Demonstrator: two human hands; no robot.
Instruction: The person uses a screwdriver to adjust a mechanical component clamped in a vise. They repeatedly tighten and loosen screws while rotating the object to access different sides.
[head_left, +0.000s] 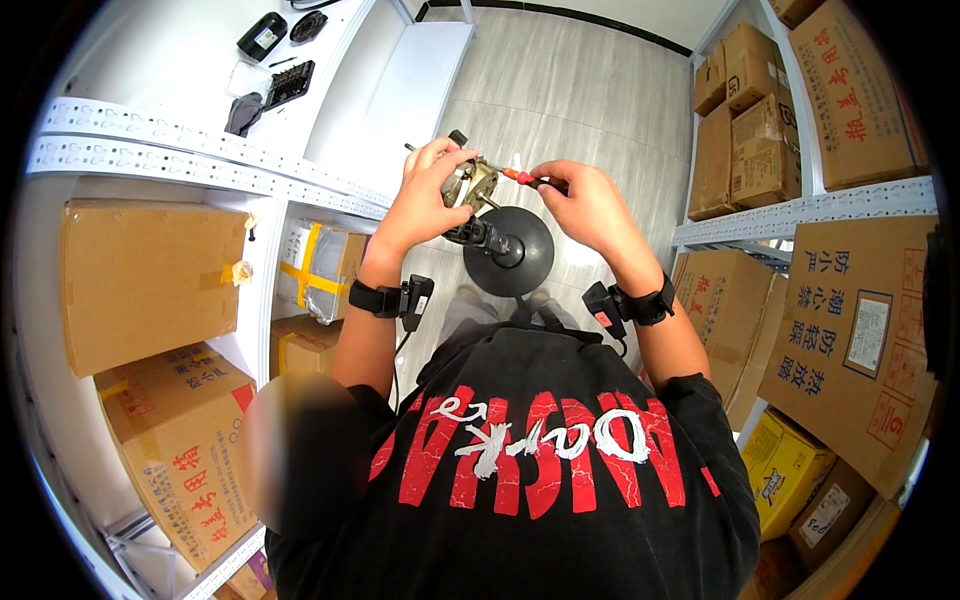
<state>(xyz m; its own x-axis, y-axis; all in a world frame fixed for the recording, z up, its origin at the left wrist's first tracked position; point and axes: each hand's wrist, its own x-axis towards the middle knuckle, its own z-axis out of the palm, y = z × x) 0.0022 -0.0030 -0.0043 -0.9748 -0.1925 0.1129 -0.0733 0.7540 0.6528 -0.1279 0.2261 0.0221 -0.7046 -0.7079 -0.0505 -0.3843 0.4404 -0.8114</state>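
My left hand [425, 200] wraps round a brass-coloured metal mechanism [481, 186], its thumb and fingers on the near and far sides. The mechanism sits at the top of a black stand, whose round base [535, 255] rests on the floor in front of my feet. My right hand [585, 200] pinches a slim tool with a red and orange section [522, 178], probably a screwdriver. That tool points left, its end at the right side of the mechanism. The exact contact is too small to make out. Black straps with small devices circle both wrists.
On the white shelf [345, 75] at upper left lie a black bit set [290, 84], a black case [262, 37] and a grey cloth-like item [243, 115]. Cardboard boxes [150, 285] fill the left shelves; more boxes [850, 330] and a yellow box [785, 470] stand at the right.
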